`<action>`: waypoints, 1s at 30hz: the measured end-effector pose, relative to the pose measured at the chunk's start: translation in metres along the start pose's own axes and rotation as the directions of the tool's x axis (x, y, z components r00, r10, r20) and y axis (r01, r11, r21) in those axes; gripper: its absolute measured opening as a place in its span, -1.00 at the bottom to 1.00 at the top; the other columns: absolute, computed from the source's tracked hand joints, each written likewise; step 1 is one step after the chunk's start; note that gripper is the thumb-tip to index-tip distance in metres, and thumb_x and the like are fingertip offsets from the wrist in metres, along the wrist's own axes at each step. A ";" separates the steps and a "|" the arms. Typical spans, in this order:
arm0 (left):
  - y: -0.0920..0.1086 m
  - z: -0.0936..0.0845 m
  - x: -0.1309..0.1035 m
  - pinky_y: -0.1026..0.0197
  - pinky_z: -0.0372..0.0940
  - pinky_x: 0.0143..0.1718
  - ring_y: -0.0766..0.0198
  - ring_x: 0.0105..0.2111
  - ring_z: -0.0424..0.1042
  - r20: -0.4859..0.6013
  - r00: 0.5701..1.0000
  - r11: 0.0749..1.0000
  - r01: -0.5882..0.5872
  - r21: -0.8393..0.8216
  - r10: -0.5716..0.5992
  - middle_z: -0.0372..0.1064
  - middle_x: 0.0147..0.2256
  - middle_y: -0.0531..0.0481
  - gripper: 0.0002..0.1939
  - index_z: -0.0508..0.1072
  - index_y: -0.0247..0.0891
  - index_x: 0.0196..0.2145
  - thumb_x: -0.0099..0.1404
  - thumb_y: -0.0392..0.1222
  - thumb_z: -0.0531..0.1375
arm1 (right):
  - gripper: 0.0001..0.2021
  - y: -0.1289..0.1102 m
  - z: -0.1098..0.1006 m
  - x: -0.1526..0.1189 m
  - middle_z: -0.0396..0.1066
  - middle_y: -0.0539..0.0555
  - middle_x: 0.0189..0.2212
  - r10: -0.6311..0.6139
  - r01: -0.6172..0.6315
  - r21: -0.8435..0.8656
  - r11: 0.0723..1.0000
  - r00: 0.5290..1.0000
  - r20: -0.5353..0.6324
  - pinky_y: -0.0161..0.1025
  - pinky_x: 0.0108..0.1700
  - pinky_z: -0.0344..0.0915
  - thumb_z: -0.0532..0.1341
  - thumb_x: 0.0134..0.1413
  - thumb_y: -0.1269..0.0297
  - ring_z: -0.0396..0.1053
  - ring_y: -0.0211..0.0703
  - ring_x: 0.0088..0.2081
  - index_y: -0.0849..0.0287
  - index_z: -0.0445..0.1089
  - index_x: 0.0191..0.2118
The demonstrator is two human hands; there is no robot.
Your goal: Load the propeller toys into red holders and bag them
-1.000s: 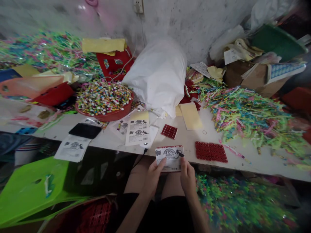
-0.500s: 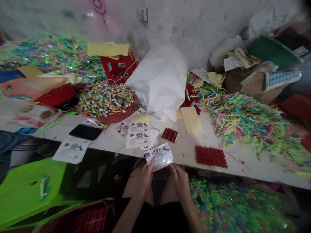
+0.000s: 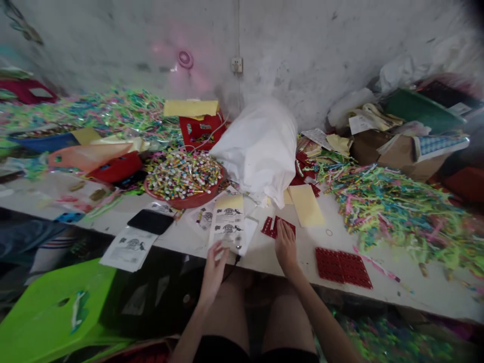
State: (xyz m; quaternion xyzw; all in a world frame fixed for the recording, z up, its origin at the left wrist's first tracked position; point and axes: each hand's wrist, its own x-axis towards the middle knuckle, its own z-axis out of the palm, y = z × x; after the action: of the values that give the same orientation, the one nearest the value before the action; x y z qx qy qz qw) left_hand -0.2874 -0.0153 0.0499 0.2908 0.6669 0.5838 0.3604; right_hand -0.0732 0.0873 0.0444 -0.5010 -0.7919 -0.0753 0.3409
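Observation:
My right hand point(image 3: 286, 247) lies with fingers stretched out over a dark red perforated plate point(image 3: 268, 228) on the table, covering part of it. A pale strip shows between that plate's left and right parts. My left hand point(image 3: 214, 267) is at the front edge of the table, fingers bent and apart, with nothing clearly seen in it. Just beyond its fingertips is a printed card sheet point(image 3: 227, 219) with a black logo, overlapping other white sheets. Farther right, a pair of red perforated plates point(image 3: 343, 267) lies side by side.
A red bowl point(image 3: 189, 201) heaped with small coloured pieces stands behind the sheets, beside a large white sack point(image 3: 260, 151). A black phone point(image 3: 150, 221) rests on the left. Colourful strands point(image 3: 393, 212) are piled at the right. A green stool point(image 3: 56, 302) stands at lower left.
The printed toy candy packet that both hands held is no longer in them. My right hand has moved forward onto the red plate; my left hand has moved left. The camera view has shifted.

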 end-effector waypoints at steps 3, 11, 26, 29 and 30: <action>0.005 -0.016 0.051 0.15 0.24 -0.02 0.11 0.07 0.26 -0.067 0.992 0.940 -0.076 0.333 0.104 0.22 0.08 -0.23 -0.55 0.23 -0.32 0.03 0.21 -0.12 0.10 | -0.47 0.015 0.035 0.007 0.27 0.26 0.10 -0.088 0.093 -0.121 0.988 0.995 0.049 0.04 0.12 0.16 -0.08 0.09 0.57 0.18 0.05 0.11 0.35 0.09 0.21; 0.018 -0.021 0.128 0.00 0.18 -0.05 -0.05 -0.12 0.38 -0.064 0.996 0.877 -0.020 0.481 0.057 0.46 -0.33 -0.16 -0.69 0.41 -0.29 -0.30 0.02 -0.06 0.25 | -0.58 0.021 0.076 -0.005 0.34 0.34 0.03 -0.128 0.139 -0.190 0.972 0.989 0.068 0.06 0.06 0.20 -0.02 0.21 0.26 0.27 0.15 0.04 0.40 0.28 0.09; 0.087 0.001 0.033 0.18 0.32 -0.34 0.21 -0.42 0.42 0.339 0.933 0.993 -0.113 -0.036 0.118 0.45 -0.41 0.00 -0.43 0.20 -0.26 -0.01 0.06 0.04 0.17 | -0.52 -0.058 -0.068 0.032 0.08 0.21 0.20 -0.155 0.134 0.381 0.915 0.988 0.026 0.02 0.16 0.16 0.01 0.23 0.29 0.03 -0.06 0.23 0.10 -0.03 0.24; 0.110 0.004 -0.008 0.21 0.32 -0.30 0.24 -0.38 0.44 0.588 0.800 0.986 -0.029 -0.163 0.121 0.49 -0.33 -0.05 -0.38 0.16 -0.26 0.10 0.13 0.00 0.19 | -0.56 -0.074 -0.115 0.049 0.17 0.14 0.15 -0.254 0.233 0.407 0.883 0.967 -0.001 0.07 0.20 0.08 0.08 0.19 0.30 0.07 -0.05 0.20 0.03 0.09 0.19; 0.115 0.004 -0.019 0.22 0.32 -0.27 0.23 -0.35 0.45 0.615 0.778 0.986 -0.036 -0.161 0.129 0.49 -0.31 -0.06 -0.45 0.24 -0.27 0.05 0.14 -0.02 0.19 | -0.57 -0.077 -0.127 0.053 0.22 0.13 0.12 -0.283 0.260 0.409 0.875 0.959 -0.005 0.08 0.21 0.07 0.10 0.17 0.30 0.10 -0.05 0.18 0.04 0.13 0.16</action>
State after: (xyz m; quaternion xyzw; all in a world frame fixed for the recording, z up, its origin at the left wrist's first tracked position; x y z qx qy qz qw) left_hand -0.2771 -0.0109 0.1663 0.4701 0.4541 0.5155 0.5541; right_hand -0.0938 0.0304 0.1899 -0.3052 -0.8616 0.0570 0.4015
